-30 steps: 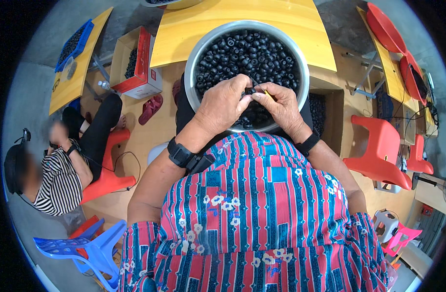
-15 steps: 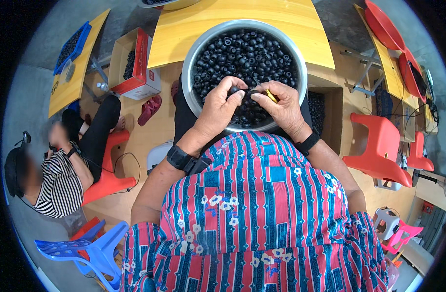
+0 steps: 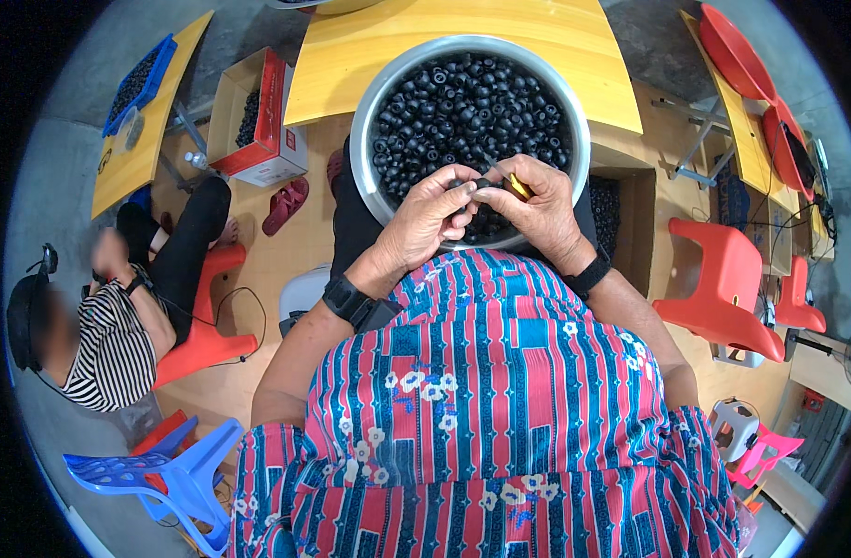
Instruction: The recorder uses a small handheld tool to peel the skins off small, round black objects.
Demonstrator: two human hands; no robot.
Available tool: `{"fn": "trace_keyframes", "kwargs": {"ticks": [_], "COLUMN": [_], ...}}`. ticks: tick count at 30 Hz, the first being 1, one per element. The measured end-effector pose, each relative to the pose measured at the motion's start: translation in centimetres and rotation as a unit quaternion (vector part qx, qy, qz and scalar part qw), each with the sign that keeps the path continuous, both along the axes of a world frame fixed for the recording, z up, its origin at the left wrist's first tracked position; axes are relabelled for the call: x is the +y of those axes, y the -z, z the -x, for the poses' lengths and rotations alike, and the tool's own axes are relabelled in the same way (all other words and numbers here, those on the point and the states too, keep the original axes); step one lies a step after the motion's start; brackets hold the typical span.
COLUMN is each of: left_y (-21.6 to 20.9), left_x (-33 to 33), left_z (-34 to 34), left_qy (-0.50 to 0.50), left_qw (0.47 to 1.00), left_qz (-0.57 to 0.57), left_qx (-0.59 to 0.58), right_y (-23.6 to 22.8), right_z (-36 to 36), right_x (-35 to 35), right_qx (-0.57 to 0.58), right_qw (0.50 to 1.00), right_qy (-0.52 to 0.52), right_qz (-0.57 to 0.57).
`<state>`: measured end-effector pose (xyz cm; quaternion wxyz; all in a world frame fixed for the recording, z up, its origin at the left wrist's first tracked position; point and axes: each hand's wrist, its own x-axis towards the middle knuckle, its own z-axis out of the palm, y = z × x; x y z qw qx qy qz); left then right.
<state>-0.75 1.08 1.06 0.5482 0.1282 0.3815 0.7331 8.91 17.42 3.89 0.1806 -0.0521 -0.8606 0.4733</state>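
A wide metal basin [image 3: 361,139] rests before me, full of small round black pieces [image 3: 472,102], many with a hole in the end. Over its near side, my left hand [image 3: 421,219] pinches one round black piece [image 3: 484,184] between thumb and fingers. My right hand [image 3: 544,209] meets it there, closed around a small tool with a yellow handle [image 3: 518,187]. A thin metal tip of the tool shows beyond the fingers; its exact kind cannot be made out. Both thumbs press close together at the piece, partly hiding it.
Behind the basin is a yellow table [image 3: 332,84]. A cardboard box of black pieces [image 3: 606,209] stands right of my legs, a red-and-white box [image 3: 281,121] to the left. Another person [image 3: 118,353] sits at left near a blue chair [image 3: 179,474]. Red stools [image 3: 713,279] stand right.
Both hands have drawn closer together, the left shifting slightly down and right. Its fingers now curl beneath the black piece, and the right thumb presses nearer to it.
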Motion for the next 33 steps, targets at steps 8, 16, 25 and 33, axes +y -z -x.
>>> {"fn": "trace_keyframes", "kwargs": {"ticks": [8, 16, 25, 33], "left_y": [0.9, 0.7, 0.7, 0.9], "left_x": [-0.2, -0.3, -0.5, -0.7], "left_z": [0.3, 0.3, 0.4, 0.6], "left_qy": [0.022, 0.042, -0.001, 0.000], "left_qw": [0.997, 0.996, 0.984, 0.985], "left_qz": [-0.045, -0.048, -0.109, -0.115], "left_qx": [-0.061, -0.062, -0.143, -0.129], "right_y": [0.4, 0.1, 0.0, -0.6], "right_z": [0.1, 0.2, 0.0, 0.0], "right_x": [-0.1, -0.1, 0.1, -0.2], "right_qx": [0.023, -0.003, 0.011, 0.005], "right_qw": [0.999, 0.999, 0.999, 0.991], "right_qy": [-0.026, -0.034, -0.029, -0.067], "right_qz": [0.038, 0.013, 0.032, -0.112]}}
